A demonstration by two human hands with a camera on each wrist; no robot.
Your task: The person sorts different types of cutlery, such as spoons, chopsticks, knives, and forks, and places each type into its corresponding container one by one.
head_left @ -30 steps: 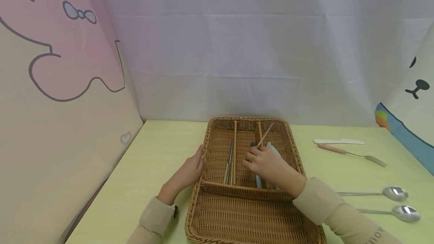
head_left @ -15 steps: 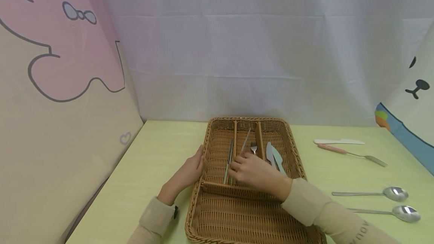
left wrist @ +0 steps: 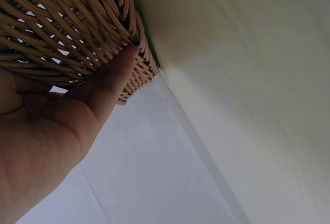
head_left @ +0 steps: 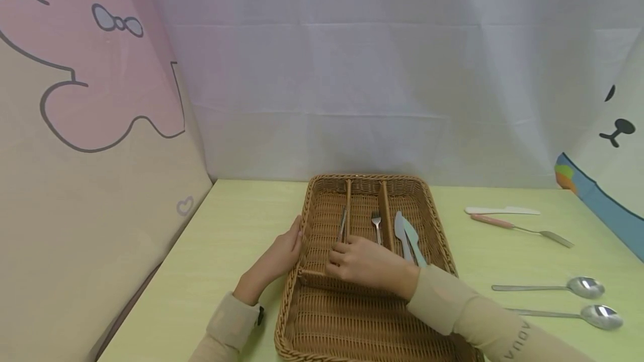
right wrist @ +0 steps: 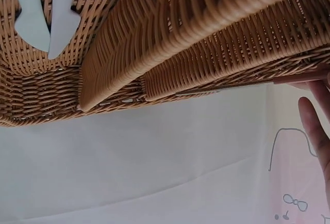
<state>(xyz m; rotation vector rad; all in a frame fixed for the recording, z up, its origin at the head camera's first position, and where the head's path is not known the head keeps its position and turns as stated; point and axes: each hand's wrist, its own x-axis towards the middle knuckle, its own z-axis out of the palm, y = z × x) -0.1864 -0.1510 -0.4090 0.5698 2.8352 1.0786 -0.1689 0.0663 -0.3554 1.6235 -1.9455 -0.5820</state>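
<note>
A brown wicker cutlery basket (head_left: 372, 325) with dividers stands on the table. My left hand (head_left: 276, 253) rests against its left outer wall, fingers stretched along the weave (left wrist: 98, 28) in the left wrist view. My right hand (head_left: 367, 261) is over the front of the left compartment. It pinches the reddish handle of a metal-tipped chopstick (right wrist: 242, 85), seen lying low along the wicker in the right wrist view. Metal chopstick tips (head_left: 342, 222) show beyond the fingers in that compartment; the handles there are hidden by the hand.
A fork (head_left: 376, 221) lies in the middle compartment; a grey knife (head_left: 401, 230) and a mint-green knife (head_left: 413, 236) lie in the right one. On the table at right are a white knife (head_left: 503, 210), a pink-handled fork (head_left: 495, 221) and two spoons (head_left: 586, 287) (head_left: 601, 317).
My right hand has carried the chopstick leftward from the right-hand divider, across the middle compartment, and lowered it into the left compartment. The left hand has stayed at the basket wall.
</note>
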